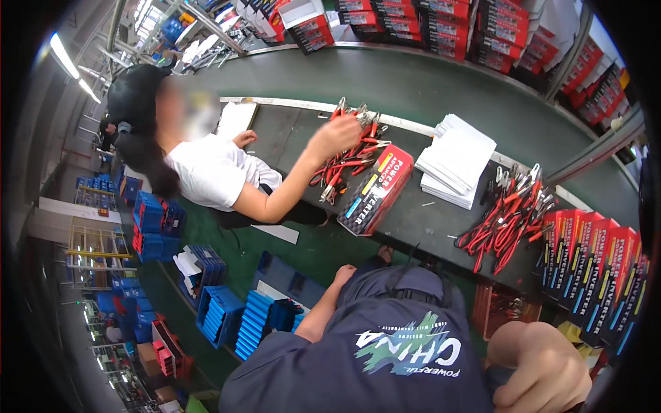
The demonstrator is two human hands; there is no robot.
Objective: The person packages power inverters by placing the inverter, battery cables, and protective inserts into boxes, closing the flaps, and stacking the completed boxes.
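Bench stock, head view.

- Right hand: low at the right, fingers curled into a loose fist, nothing seen in it; nearest the row of upright red boxes.
- Left hand: down at the hip, below the dark table; finger spread and hold cannot be told.
- Near pile of red clamp cables: loose on the table, just left of the row, untouched.
- Single red box: flat, mid-table, lid closed.
- White paper stack: between the piles.
- Far cable pile: under a co-worker's hand.

Judged partly done: boxes stand lined up, both cable piles unsorted.
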